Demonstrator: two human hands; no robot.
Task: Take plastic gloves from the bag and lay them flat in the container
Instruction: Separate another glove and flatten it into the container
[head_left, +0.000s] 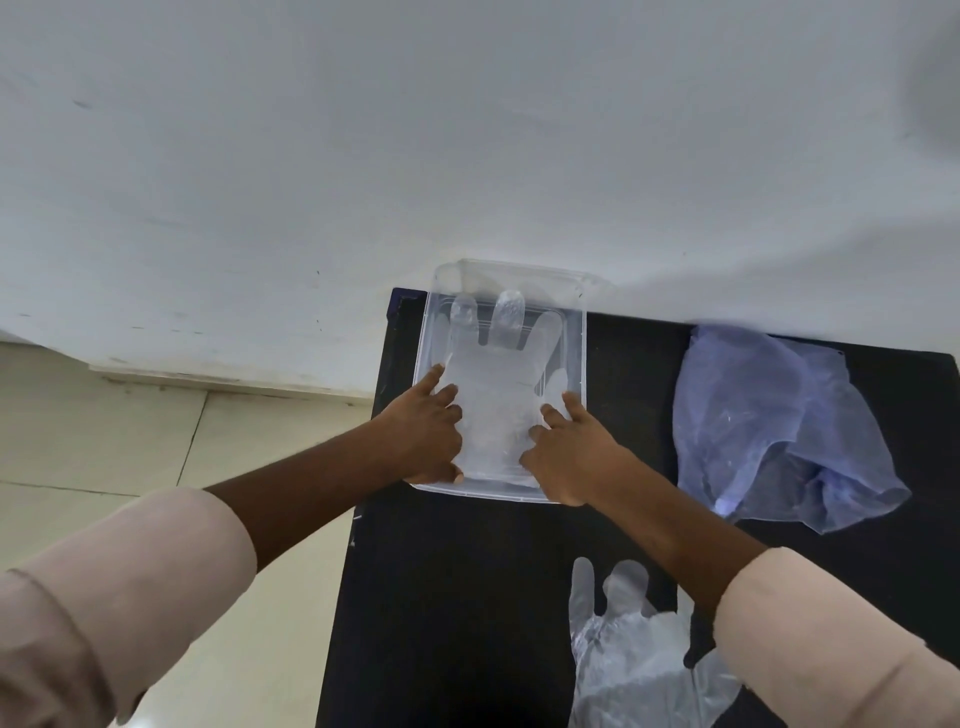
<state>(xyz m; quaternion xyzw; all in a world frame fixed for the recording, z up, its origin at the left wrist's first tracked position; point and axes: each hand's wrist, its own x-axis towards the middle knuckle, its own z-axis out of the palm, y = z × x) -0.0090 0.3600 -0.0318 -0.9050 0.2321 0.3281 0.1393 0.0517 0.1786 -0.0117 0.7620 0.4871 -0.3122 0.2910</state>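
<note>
A loose plastic glove (631, 660) is lying nearest on the black table (467, 597). Beyond it, the left hand (426, 431) and right hand (569, 449), fingers spread, are pressing another glove (496, 395) flat inside the clear container (581, 332). A crumpled bluish bag (769, 426) is sitting to the right, against the white wall (467, 156).

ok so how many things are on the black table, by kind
clear plastic gloves: 2, one flat in the container, one loose near the table's front edge
clear container: 1
bluish plastic bag: 1
total: 4
Stacked gloves in the container would not show apart. The left hand and right hand press on the glove in the container.
</note>
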